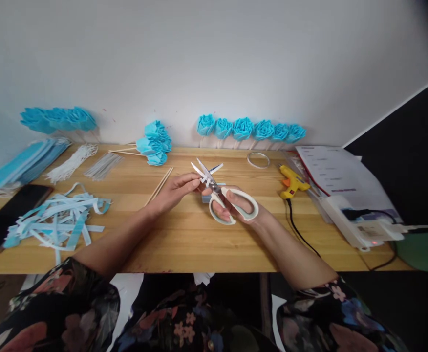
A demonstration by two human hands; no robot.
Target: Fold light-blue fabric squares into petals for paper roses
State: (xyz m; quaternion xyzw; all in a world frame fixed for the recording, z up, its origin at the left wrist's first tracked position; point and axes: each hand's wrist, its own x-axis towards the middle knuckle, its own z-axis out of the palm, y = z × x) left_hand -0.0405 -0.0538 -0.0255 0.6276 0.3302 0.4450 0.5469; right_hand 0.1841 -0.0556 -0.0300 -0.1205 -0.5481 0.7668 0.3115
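Note:
My right hand [224, 210] holds a pair of scissors [251, 211] by its white handles, with thumb and fingers through the loops. The blades are parted and point away to the upper left. My left hand [177, 189] is closed in a pinch beside the blades, on a small white piece [205, 181] that lies close to or between them; its kind is too small to tell. Beneath the scissors, a small bluish-grey object [206, 199] is partly hidden. Two thin wooden sticks [159, 186] lie on the table behind my left wrist.
Cut blue-white strips [62, 220] and a black phone [12, 215] lie left, near stacked blue masks [27, 159], white cords [73, 163] and thin strips [104, 166]. Blue paper-like flowers [243, 128] line the wall. A yellow glue gun [291, 182], tape roll [258, 160] and power strip [349, 227] are right.

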